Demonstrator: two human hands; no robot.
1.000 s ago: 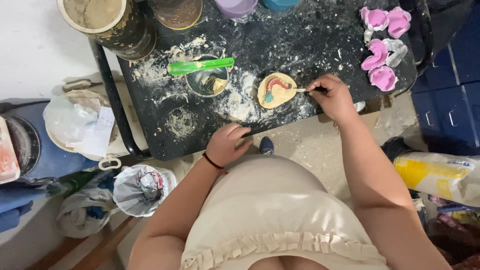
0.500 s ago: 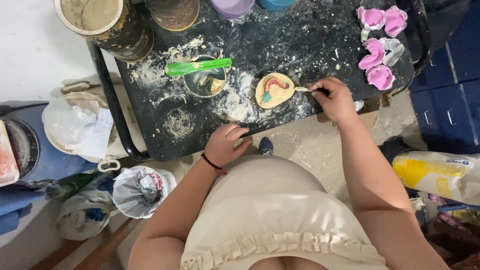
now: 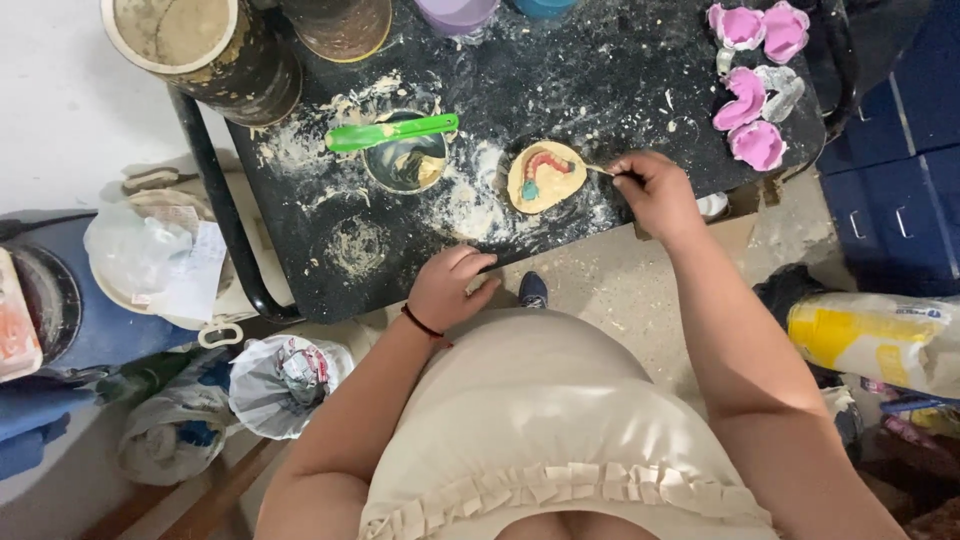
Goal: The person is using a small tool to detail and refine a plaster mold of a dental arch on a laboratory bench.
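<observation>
We work at a yellow plaster cast with a small tool on the dusty black tabletop.

Our right hand (image 3: 655, 190) has its fingers pinched together on a thin tool (image 3: 600, 170), whose tip touches the right edge of the plaster cast (image 3: 545, 177); the cast lies flat on the tabletop (image 3: 330, 270), carrying a red arch and a teal patch. Our left hand (image 3: 448, 287) rests below and left of the cast, at the tabletop's near edge, fingers loosely curled and holding nothing. Left of the cast sits a small mixing bowl (image 3: 405, 165) with a green spatula (image 3: 392, 131) laid across it. Well right of the cast lie pink moulds (image 3: 745, 100). Against the picture a second ago, little differs: both hands keep their places, and the cast sits as it did.
</observation>
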